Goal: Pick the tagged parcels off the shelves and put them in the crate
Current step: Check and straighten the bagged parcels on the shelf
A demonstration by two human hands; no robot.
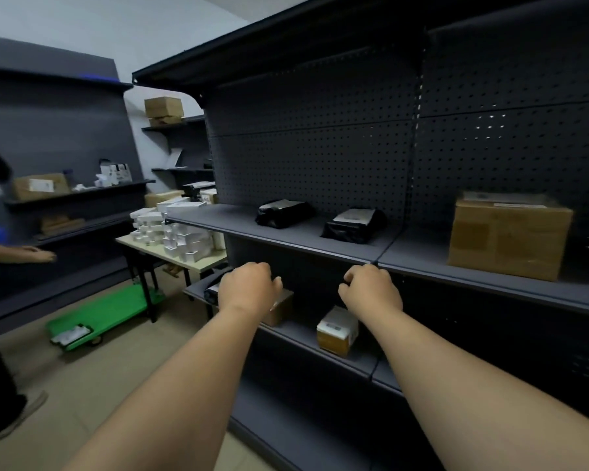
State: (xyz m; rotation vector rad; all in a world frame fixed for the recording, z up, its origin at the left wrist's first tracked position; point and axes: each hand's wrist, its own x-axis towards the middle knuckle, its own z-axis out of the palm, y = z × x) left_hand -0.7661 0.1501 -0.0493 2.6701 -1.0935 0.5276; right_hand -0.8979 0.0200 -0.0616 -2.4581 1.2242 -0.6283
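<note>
Both arms are reaching out toward the dark shelving, centre of frame. Left hand (247, 287) is loosely curled, knuckles toward camera, sitting in front of a small brown box (281, 309) on the lower shelf (337, 360); can't tell whether the fingers are touching it. Right hand (371, 289) is also curled in a loose fist, holding nothing visible, hovering just under the lip of the middle shelf (306, 246) and above a small white-and-tan box (337, 331).

Other parcels: two black poly bags (283, 213) (354, 225) lying on the middle shelf, centre frame, and a big cardboard box (509, 234) at right of frame. Tags too small to read. No crate clearly in view; a green cart (106, 311) is sitting on the floor, lower left.

Judging the step: closing in on the lower-shelf boxes. To do it well, checking the label first, opening the fingers wide before contact, gripping each box by opposite sides, drawing it straight out without clipping the shelf lip above. A second person's arm (24, 254) is showing at left edge, so watch the turn-out.
</note>
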